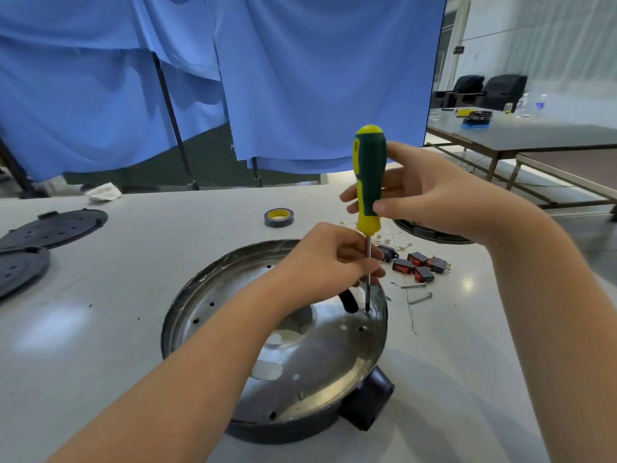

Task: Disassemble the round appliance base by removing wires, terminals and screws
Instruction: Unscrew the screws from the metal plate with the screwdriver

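- While the round appliance base (233,295) lies on the tabletop (100,329), the screwdriver (369,182) stands upright on a screw (367,312) at its 2 o'clock rim.
- Right hand (430,192) grips the handle; left hand (330,259) pinches the shaft.

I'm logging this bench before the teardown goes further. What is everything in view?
Round appliance base: one, silver metal, black side fitting, table centre.
Screwdriver: one, green and yellow, upright, tip on a screw near the base's right rim.
Rocker switches: about five, black and red, right of base.
Loose screws: two, silver, below the switches.
Tape roll: one, grey, yellow core, behind base.
Plastic covers: two, black, far left.
Curtain: blue, behind the table.
Bottles: two, clear, far table.
Left hand: pinches the shaft.
Right hand: grips the handle.
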The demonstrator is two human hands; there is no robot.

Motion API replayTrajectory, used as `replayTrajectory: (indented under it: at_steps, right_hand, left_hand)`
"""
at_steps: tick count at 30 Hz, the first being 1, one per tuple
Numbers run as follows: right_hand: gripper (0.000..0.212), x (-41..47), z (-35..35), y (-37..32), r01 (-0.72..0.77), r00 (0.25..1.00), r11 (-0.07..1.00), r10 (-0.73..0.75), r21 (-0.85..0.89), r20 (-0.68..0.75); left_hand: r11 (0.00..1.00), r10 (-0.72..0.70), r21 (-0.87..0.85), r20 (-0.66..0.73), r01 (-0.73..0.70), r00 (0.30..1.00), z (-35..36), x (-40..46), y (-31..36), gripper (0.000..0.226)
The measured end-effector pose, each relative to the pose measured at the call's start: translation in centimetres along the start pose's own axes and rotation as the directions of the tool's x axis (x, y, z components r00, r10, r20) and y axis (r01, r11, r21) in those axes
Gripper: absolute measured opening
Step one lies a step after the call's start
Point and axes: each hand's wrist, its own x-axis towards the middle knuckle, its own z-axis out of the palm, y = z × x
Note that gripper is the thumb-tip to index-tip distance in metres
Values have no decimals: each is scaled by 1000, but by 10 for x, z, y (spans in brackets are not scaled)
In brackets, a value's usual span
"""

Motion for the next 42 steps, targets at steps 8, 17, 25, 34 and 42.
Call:
replayTrajectory:
  at_steps: [8,17,25,34,42]
  right_hand:
    - [47,1,7,-4,-6,999,980,-4,-199,-51]
    - [49,0,3,-2,-6,1000,1000,6,7,11]
    - [38,1,7,-5,-59,998,978,54,-202,-30]
    - [51,-2,1,-4,-45,998,997,48,-68,50]
    - [43,0,6,-5,-25,999,981,15,-194,-49]
  left_hand:
    - [992,19,123,-133,-3,991,4,1,3,27]
    - [1000,2,6,-10,-2,1000,1,-1,1,9]
    - [993,35,113,-138,-19,990,2,1,3,28]
    - [1000,-5,10,7,5,1000,2,-1,-1,10]
    - [989,35,148,-103,-19,994,4,1,4,30]
